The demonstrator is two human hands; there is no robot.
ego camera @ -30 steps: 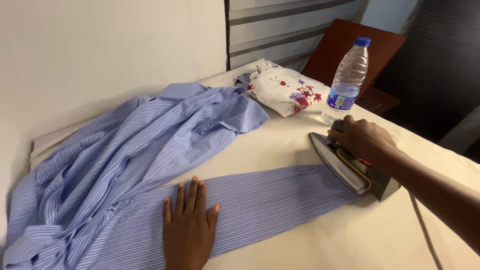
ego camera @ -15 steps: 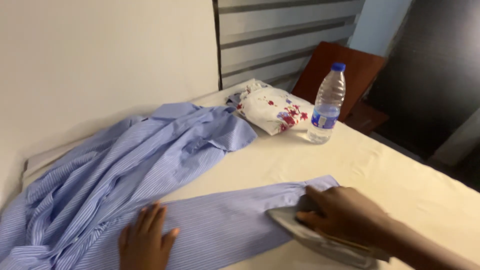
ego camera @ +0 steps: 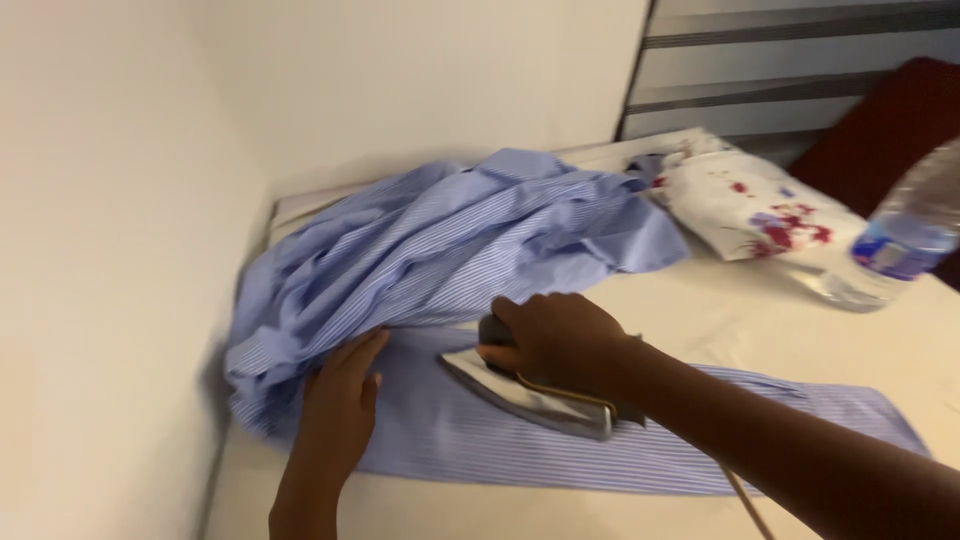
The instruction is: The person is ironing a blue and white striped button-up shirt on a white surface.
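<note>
Right hand [ego camera: 555,335] with fingers clamped on the iron [ego camera: 530,392], iron on the striped blue shirt [ego camera: 450,250] sleeve, left hand [ego camera: 340,390] flat on the shirt, fingers together, white desk [ego camera: 720,320]

Water bottle [ego camera: 905,240] blurred, cut by right edge — iron [ego camera: 530,390] handle hidden.

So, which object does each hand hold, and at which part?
The right hand grips the grey metal iron by its top handle. The left hand holds nothing; it presses flat on the blue striped shirt.
</note>
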